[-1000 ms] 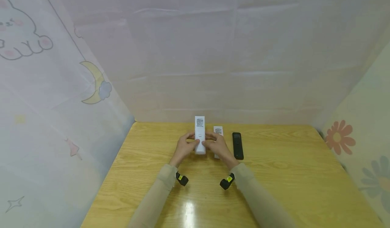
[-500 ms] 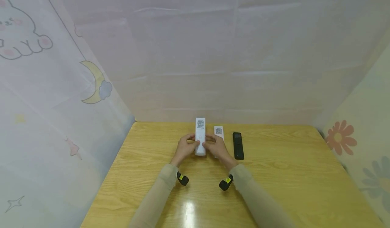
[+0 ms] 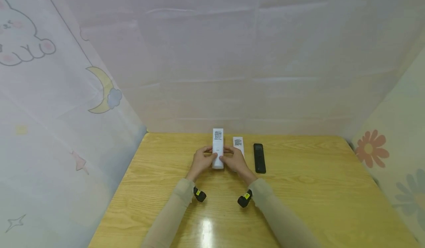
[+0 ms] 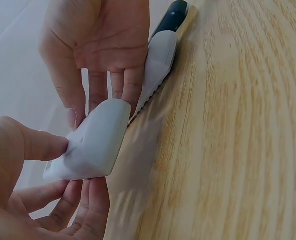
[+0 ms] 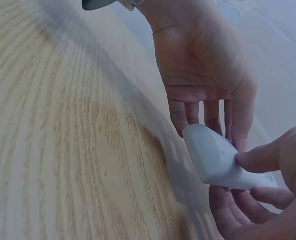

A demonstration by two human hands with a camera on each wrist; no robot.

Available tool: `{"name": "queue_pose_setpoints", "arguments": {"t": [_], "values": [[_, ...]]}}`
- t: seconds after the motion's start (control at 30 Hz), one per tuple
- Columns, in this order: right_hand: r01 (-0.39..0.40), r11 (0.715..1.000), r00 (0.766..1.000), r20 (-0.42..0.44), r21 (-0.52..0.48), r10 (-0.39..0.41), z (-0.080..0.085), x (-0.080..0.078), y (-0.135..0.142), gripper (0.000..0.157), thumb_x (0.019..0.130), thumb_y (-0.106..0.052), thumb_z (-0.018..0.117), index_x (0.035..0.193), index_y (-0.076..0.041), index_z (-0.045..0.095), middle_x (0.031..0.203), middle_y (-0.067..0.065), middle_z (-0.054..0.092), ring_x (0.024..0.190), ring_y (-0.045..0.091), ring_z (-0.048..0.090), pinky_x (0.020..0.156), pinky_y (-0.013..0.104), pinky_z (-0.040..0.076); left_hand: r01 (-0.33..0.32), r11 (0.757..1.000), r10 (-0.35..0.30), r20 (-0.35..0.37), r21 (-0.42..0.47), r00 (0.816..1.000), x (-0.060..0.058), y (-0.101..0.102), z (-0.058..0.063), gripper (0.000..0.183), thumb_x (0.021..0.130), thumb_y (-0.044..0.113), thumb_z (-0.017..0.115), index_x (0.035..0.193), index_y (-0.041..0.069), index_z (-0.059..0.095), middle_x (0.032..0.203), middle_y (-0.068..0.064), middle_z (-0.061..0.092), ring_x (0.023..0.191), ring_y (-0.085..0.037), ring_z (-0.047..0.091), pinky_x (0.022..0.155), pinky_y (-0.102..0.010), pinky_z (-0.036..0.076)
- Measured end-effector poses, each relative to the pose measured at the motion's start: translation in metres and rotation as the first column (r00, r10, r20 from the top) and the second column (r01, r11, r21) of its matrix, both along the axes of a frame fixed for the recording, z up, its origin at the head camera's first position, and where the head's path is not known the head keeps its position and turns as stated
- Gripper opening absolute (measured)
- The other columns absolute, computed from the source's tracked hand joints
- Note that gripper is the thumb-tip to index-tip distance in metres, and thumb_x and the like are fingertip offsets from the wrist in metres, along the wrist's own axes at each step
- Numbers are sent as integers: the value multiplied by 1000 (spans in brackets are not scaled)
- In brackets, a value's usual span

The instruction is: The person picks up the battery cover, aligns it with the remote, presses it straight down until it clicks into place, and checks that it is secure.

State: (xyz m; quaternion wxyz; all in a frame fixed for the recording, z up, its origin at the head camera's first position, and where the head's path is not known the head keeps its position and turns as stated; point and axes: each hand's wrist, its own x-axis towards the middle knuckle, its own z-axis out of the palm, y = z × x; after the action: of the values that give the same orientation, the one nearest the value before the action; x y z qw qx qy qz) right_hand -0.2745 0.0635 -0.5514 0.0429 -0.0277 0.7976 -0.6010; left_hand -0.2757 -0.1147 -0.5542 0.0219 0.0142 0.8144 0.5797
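A white remote control (image 3: 217, 141) is held off the table between both hands, its back with a printed label facing up in the head view. My left hand (image 3: 200, 160) grips its left edge, thumb on the back and fingers beneath. The right hand (image 3: 235, 160) grips the opposite edge the same way, both thumbs near the lower half. In the left wrist view the rounded end of the remote (image 4: 95, 145) points toward the camera. The right wrist view shows the same white end (image 5: 212, 157) between the two hands.
Just right of the hands a second white remote (image 3: 238, 142) lies on the table, partly covered by the right hand. Farther right lies a black remote (image 3: 259, 158). The wooden table (image 3: 315, 189) meets a cloth backdrop (image 3: 206, 104) at its far edge.
The held remote has lowered very slightly toward me since one second ago. Both hands keep their grip, with the right wrist shifted a little left. The other remotes have not moved.
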Motion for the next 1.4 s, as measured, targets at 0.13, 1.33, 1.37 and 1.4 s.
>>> {"name": "queue_pose_setpoints", "arguments": {"t": [0.13,1.33,1.37,1.4], "values": [[1,1000,1000,-13,28,-1,-1,1,-2,53,96,-4,75,147,-1,61,138,22,66,116,35,69,95,42,62,-7,1000,7,1,-6,1000,1,1,0,46,103,23,72,143,3,65,134,-17,66,104,-25,71,81,-32,64],[-12,985,1000,7,173,11,-10,0,-24,51,91,-2,74,140,7,63,116,19,74,105,29,73,85,38,65,16,960,3,66,-279,998,-9,-1,-1,40,102,25,72,131,-2,70,119,-15,74,102,-25,71,83,-34,63],[-9,984,1000,6,179,8,-10,0,-24,49,91,-3,73,138,6,64,115,18,74,104,28,73,85,38,65,16,961,3,67,-276,998,-10,-1,-1,39,102,25,72,131,-2,70,118,-15,75,102,-24,71,82,-34,63],[-5,983,1000,6,184,3,-10,0,-24,47,91,-3,74,137,6,65,114,18,74,103,28,73,85,38,64,17,962,1,66,-272,998,-10,0,-2,40,102,24,72,131,-2,70,118,-15,75,101,-24,71,82,-33,63]]}}
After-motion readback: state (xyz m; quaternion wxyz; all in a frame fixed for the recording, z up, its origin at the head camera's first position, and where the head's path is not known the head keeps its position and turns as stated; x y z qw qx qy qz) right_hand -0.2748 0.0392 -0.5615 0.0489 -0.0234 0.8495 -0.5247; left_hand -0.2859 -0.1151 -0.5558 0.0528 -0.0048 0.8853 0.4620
